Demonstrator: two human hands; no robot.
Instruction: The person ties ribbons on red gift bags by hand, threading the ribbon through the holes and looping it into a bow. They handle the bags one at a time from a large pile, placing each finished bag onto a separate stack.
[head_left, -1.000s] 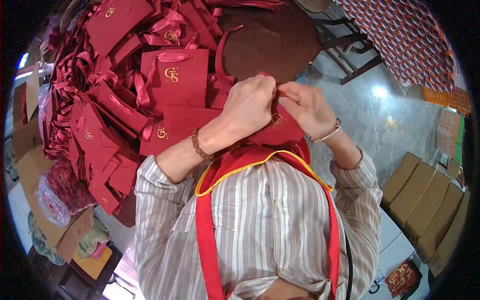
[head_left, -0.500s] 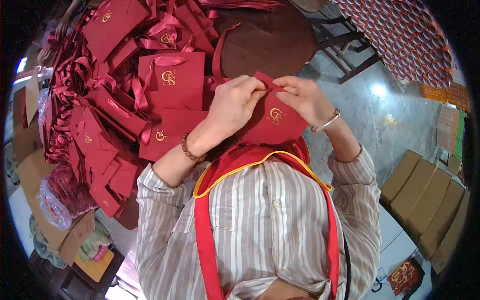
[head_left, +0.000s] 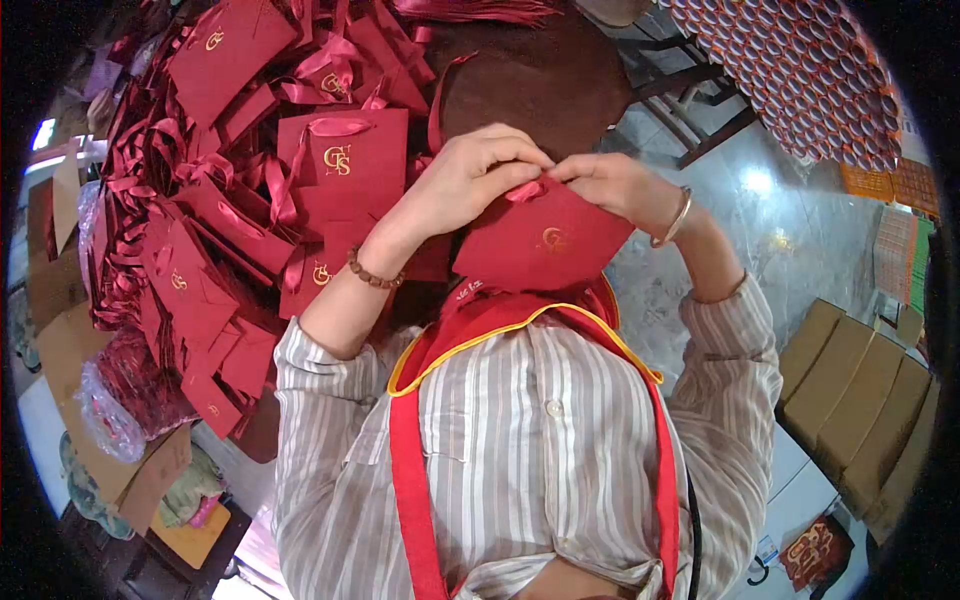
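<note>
A dark red paper gift bag (head_left: 540, 245) with a gold monogram is held in front of my apron, its upper edge tilted. My left hand (head_left: 480, 175) pinches the bag's top edge, with a bit of red ribbon (head_left: 524, 191) showing just under its fingertips. My right hand (head_left: 607, 187) grips the same edge on the right, thumb and fingers closed on it. The two hands' fingertips nearly meet at the top. What lies between the fingers is partly hidden.
A large pile of similar red gift bags (head_left: 352, 155) with ribbon handles covers the left of the brown round table (head_left: 530, 85). Wooden chair legs (head_left: 690, 90) stand behind it. Cardboard boxes (head_left: 850, 390) are at right, and many round-topped items (head_left: 790, 70) at upper right.
The bag has turned and its top edge now spreads wider. My right hand and wrist have shifted slightly right. My left hand has rolled over, and pink-red ribbon now shows beneath its fingers.
</note>
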